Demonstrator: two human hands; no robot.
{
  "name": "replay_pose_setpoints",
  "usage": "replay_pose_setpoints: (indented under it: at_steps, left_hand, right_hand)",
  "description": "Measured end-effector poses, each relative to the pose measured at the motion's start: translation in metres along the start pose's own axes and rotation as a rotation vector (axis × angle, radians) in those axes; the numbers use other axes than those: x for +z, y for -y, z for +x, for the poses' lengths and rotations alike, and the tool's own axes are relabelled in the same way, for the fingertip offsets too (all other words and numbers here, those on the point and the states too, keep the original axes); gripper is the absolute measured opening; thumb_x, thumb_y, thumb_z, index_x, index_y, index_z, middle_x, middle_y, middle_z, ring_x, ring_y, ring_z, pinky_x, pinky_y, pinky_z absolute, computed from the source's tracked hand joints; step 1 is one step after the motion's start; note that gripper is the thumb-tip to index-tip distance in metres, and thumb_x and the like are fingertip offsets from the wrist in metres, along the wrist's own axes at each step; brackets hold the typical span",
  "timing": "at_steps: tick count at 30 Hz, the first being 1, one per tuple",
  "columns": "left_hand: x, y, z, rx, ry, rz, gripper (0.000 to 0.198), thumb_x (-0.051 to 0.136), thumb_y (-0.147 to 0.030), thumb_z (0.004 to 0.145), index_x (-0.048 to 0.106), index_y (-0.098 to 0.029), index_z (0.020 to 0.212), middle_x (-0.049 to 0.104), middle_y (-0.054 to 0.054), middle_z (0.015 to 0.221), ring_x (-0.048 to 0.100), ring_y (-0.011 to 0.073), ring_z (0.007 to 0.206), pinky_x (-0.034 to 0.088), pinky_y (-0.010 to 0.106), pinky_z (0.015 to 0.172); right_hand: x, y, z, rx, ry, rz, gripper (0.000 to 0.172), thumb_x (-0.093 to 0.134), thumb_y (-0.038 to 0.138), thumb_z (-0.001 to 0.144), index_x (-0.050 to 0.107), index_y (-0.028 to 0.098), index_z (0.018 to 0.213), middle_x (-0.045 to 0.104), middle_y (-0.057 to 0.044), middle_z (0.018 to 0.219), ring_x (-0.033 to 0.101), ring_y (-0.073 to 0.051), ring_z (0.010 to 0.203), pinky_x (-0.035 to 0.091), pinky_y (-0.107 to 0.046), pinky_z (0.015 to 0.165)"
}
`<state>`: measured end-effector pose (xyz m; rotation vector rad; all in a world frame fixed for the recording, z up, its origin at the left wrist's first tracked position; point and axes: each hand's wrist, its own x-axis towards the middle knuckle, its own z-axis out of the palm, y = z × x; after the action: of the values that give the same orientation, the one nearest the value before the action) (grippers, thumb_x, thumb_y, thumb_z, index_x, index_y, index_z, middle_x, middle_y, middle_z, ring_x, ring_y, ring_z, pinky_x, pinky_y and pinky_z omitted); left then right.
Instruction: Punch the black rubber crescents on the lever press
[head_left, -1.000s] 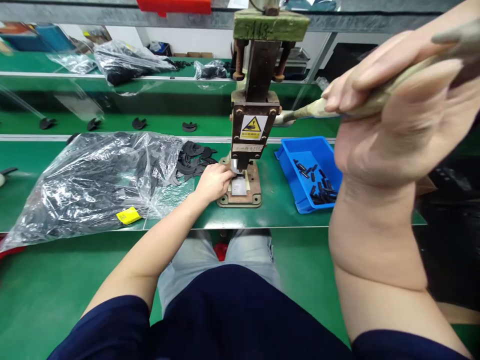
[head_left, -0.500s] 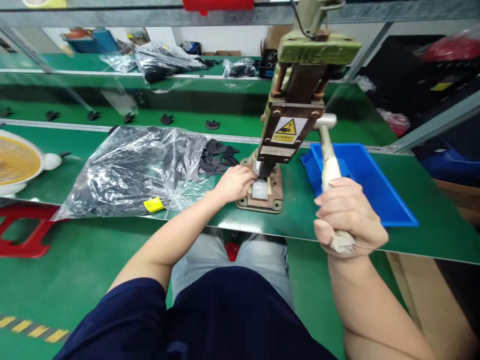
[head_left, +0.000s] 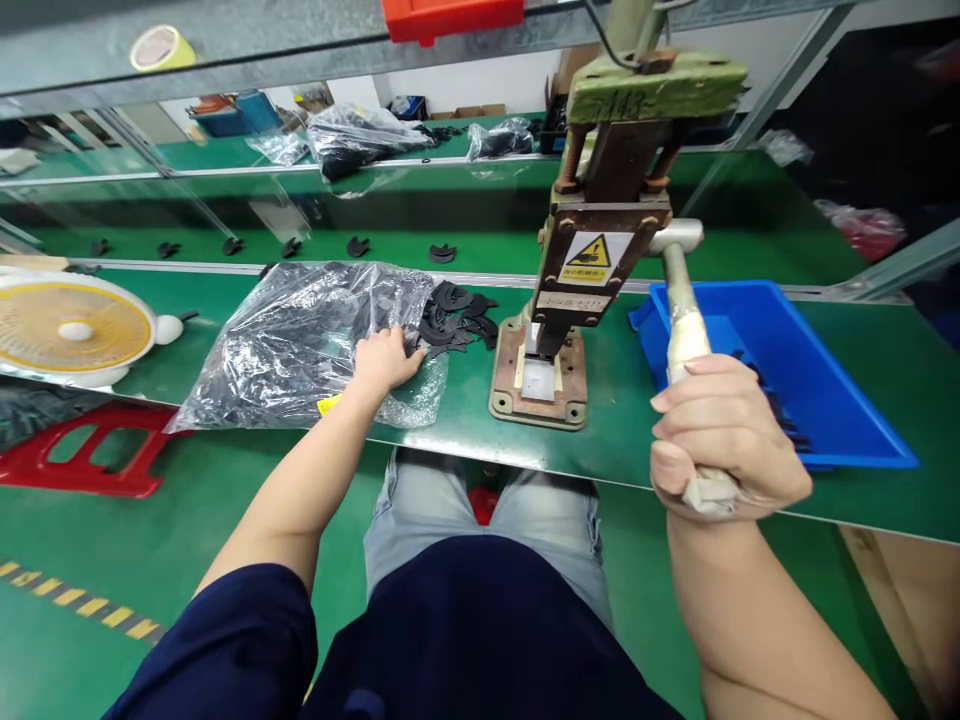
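My left hand (head_left: 388, 358) lies over the mouth of a clear plastic bag (head_left: 300, 340), fingers spread, beside a pile of curved black plastic parts (head_left: 454, 318). Whether a fingertip touches a part, I cannot tell. My right hand (head_left: 727, 435) is wrapped around the taped lever handle (head_left: 686, 330) of a green hand press (head_left: 600, 230). Below the ram, the press base (head_left: 510, 385) carries a pale metal fixture block (head_left: 538, 378). Any part in the fixture is too small to make out.
A blue bin (head_left: 795, 350) holding some black parts stands right of the press. Several black parts (head_left: 442, 253) lie in a row along the back strip. On the left are a fan (head_left: 75, 330) and a red stool (head_left: 112, 450). A metal shelf beam (head_left: 300, 60) crosses overhead.
My left hand has moved left from the press fixture to the bag's mouth. My right hand stays on the lever. The view has shifted, showing more of the left side and the bin.
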<state>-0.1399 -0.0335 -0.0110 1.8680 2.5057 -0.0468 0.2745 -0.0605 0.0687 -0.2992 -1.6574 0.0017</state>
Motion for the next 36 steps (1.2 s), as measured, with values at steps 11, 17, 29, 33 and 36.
replay_pose_setpoints:
  at_steps: [11,17,29,33,36]
  left_hand:
    - [-0.025,0.0,0.01,0.001,0.11,0.025,0.04,0.046,-0.039,0.101,0.072,-0.013,0.118,0.078,0.028,0.117,0.075,0.0438,0.111,0.056,0.051,0.092]
    - [-0.037,0.012,-0.008,0.246,-0.029,-0.124,0.024,0.049,-0.028,0.102,0.064,-0.019,0.118,0.076,0.017,0.111,0.073,0.0326,0.106,0.056,0.042,0.093]
    - [0.004,-0.059,-0.033,0.669,0.032,-0.177,0.032,0.047,-0.014,0.101,0.065,-0.024,0.126,0.069,0.012,0.114,0.071,0.027,0.101,0.056,0.038,0.088]
    - [0.01,-0.069,-0.029,0.676,0.027,-0.219,0.034,0.052,-0.01,0.095,0.064,-0.022,0.125,0.072,0.012,0.112,0.07,0.0284,0.105,0.055,0.039,0.091]
    - [0.002,-0.066,-0.024,0.642,-0.021,-0.229,0.034,0.054,-0.012,0.095,0.065,-0.023,0.124,0.074,0.013,0.11,0.069,0.0304,0.105,0.054,0.041,0.091]
  right_hand:
    - [-0.002,0.002,0.001,-0.001,0.022,0.016,0.022,0.076,0.022,0.078,0.058,0.025,0.066,0.063,0.006,0.06,0.068,-0.016,0.063,0.059,-0.05,0.085]
    - [0.001,0.003,0.0,0.006,-0.004,0.019,0.023,0.075,0.024,0.08,0.057,0.024,0.065,0.063,0.005,0.061,0.068,-0.016,0.065,0.058,-0.05,0.087]
    - [0.003,0.006,0.001,0.033,-0.019,-0.008,0.026,0.074,0.029,0.083,0.056,0.026,0.065,0.062,0.007,0.061,0.067,-0.016,0.063,0.059,-0.05,0.088]
    - [0.002,0.007,0.001,0.038,-0.006,-0.028,0.028,0.074,0.032,0.085,0.055,0.027,0.065,0.062,0.008,0.059,0.067,-0.016,0.062,0.061,-0.05,0.088]
    - [0.0,0.006,-0.001,0.031,0.009,-0.038,0.028,0.074,0.034,0.086,0.055,0.026,0.066,0.062,0.007,0.059,0.068,-0.016,0.063,0.061,-0.05,0.089]
